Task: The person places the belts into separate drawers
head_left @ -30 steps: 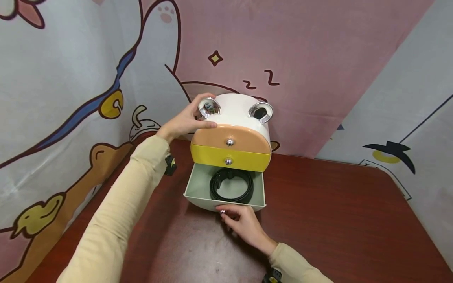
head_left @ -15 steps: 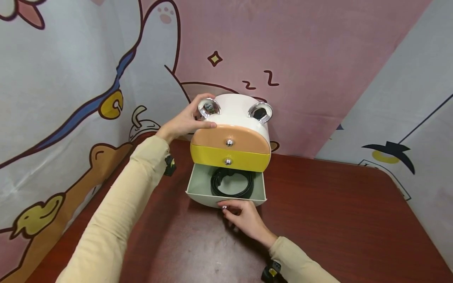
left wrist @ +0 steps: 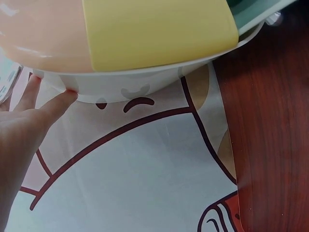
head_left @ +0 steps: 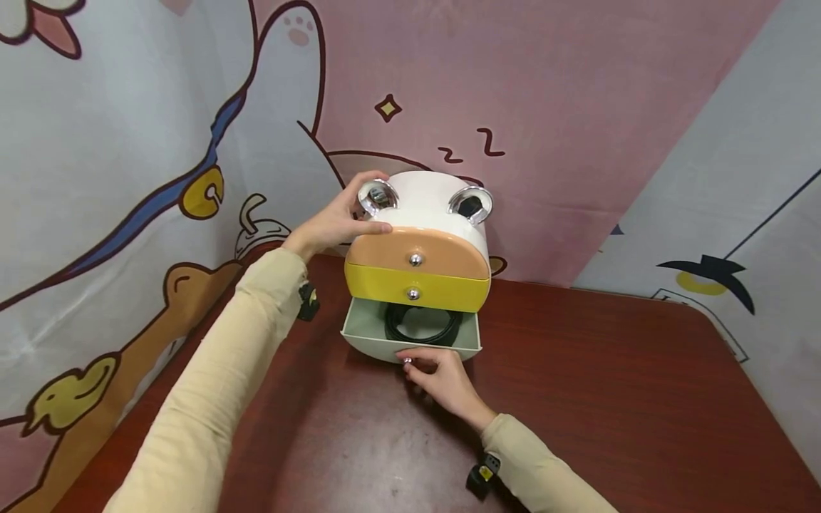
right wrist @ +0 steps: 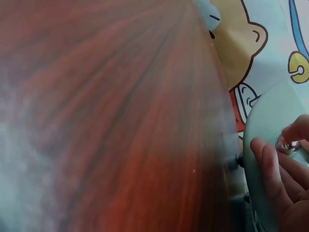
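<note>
A small drawer cabinet (head_left: 431, 206) shaped like a frog's head stands on the table, with silver eyes on its white top. My left hand (head_left: 333, 221) holds its upper left corner, thumb along the front edge and fingers behind the left silver eye (head_left: 378, 197). The pale green bottom drawer (head_left: 365, 347) is pulled partly out; a coiled black belt (head_left: 393, 329) lies inside. My right hand (head_left: 445, 377) pinches the silver knob (head_left: 407, 362) of that drawer, index finger against the drawer front. In the right wrist view, the fingers surround the knob (right wrist: 287, 145).
Above the green drawer, the yellow drawer (head_left: 378, 281) and orange drawer (head_left: 378, 249) are closed. The reddish-brown wooden table (head_left: 609, 399) extends to the right and front. A cartoon-printed cloth (head_left: 526, 85) hangs right behind the cabinet and along the left side.
The green drawer has slid inward, away from me, with my right hand moving along on its knob. More of the belt is now under the yellow drawer. My left hand stays in place.
</note>
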### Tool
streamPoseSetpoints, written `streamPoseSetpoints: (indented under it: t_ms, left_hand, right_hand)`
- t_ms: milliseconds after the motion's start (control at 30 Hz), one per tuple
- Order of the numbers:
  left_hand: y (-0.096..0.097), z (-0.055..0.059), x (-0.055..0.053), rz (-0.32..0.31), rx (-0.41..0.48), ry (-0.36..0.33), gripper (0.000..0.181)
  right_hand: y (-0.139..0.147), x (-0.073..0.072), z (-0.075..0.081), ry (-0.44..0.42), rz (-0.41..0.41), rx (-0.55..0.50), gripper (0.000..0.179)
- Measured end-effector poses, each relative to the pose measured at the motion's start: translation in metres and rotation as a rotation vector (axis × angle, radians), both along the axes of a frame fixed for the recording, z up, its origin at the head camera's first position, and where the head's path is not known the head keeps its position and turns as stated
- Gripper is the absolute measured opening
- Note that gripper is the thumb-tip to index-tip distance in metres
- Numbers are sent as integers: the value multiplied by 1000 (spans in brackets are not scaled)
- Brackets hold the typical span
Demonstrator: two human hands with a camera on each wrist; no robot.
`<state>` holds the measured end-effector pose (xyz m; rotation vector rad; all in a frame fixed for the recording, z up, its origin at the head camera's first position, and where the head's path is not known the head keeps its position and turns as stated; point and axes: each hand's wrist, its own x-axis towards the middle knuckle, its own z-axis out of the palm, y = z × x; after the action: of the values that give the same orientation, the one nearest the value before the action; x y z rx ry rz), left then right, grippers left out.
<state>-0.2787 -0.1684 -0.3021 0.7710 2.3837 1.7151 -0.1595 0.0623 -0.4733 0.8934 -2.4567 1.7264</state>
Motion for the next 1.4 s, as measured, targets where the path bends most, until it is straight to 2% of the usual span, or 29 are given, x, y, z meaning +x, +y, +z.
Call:
streamPoseSetpoints:
  t_ms: [167, 300, 567, 700, 800, 900, 1033, 1133, 1233, 1400]
  left_hand:
    - [-1, 2, 1, 7, -10, 7, 78]
    - [-1, 1, 1, 14, -21, 11, 77]
    - [-1, 1, 1, 22, -36, 12, 79]
    - [-2, 2, 2, 26, -21, 8, 78]
    - [-1, 2, 2, 21, -14, 0, 78]
    - [0, 1, 2, 12, -19, -12, 78]
    - [1, -2, 1, 14, -18, -17, 78]
    - [0, -3, -1, 18, -9, -13, 78]
    - [0, -3, -3, 11, -13, -12, 78]
    - [0, -2, -3, 9, -22, -16, 79]
  right_hand:
    - [0, 1, 8, -39, 7, 6, 20]
    - [0, -4, 6, -59, 0, 8, 20]
    - [-2, -28, -25, -89, -32, -36, 20]
    - [-3, -35, -32, -90, -36, -45, 20]
    - [-4, -41, -32, -130, -65, -46, 21]
    - [-6, -47, -28, -213, -97, -84, 21]
    - [-6, -46, -12, -301, -87, -133, 22]
    - [-7, -45, -1, -323, -64, -136, 23]
    - [-7, -50, -5, -343, -64, -143, 23]
    - [-6, -62, -23, -353, -89, -147, 22]
